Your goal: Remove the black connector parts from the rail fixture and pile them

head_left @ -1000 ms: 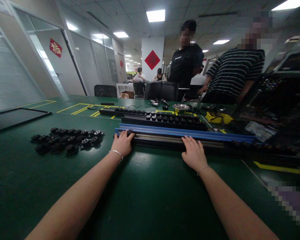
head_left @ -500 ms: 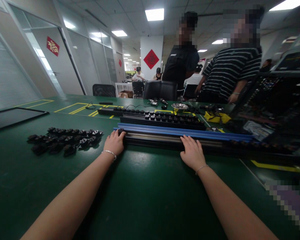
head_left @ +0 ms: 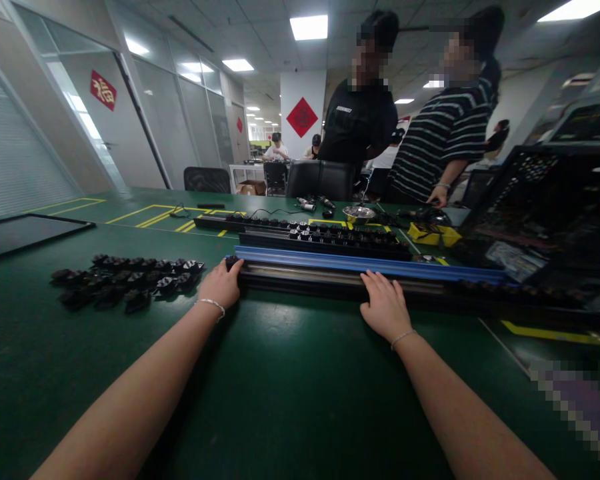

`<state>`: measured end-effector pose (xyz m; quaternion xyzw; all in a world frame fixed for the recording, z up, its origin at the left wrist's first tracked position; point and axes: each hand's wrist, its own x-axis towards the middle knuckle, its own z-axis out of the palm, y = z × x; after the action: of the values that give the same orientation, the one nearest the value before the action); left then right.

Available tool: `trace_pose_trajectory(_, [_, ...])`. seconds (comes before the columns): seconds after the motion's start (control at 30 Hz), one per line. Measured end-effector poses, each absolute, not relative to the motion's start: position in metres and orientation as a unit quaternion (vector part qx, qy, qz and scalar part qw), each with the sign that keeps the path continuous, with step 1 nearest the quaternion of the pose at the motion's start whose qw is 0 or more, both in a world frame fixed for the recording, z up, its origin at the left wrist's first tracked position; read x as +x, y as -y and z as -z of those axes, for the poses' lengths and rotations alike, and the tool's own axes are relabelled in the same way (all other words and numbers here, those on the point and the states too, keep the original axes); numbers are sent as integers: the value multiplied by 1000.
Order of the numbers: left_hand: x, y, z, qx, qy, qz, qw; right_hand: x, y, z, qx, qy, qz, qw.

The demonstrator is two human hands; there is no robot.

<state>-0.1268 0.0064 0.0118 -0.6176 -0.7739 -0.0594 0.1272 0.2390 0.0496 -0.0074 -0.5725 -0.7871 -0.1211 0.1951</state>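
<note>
A long black rail (head_left: 300, 273) with a shiny metal strip along its top lies across the green table. At its left end, my left hand (head_left: 221, 283) is closed, thumb and fingers around a small black block (head_left: 231, 262); the block's detail is too dark to make out. My right hand (head_left: 386, 303) lies over the rail farther right, fingers across its top and thumb at the near side. Just behind runs a blue rail (head_left: 330, 259). Left of my left hand, several small black parts (head_left: 125, 277) sit in rows on the table.
Farther back lie more black rails (head_left: 325, 233) bearing small parts, a metal bowl (head_left: 359, 213) and a yellow tray (head_left: 435, 235). A dark flat panel (head_left: 30, 233) is at the left. Two people (head_left: 363, 113) stand across the table (head_left: 280, 387).
My left hand has slid a little to the left with the small black block, at the rail's end. My right hand stays in place. The person in stripes has leaned left.
</note>
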Motion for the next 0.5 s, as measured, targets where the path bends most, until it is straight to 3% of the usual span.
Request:
trace_pose_trajectory(0.3, [-166,-5,-10,-554,823,68,106,239,-51,9,-569,788,124,198])
trace_pose_trajectory(0.5, [-176,16,-12,-562,810,74,148,240,-51,9,-570,788,121,198])
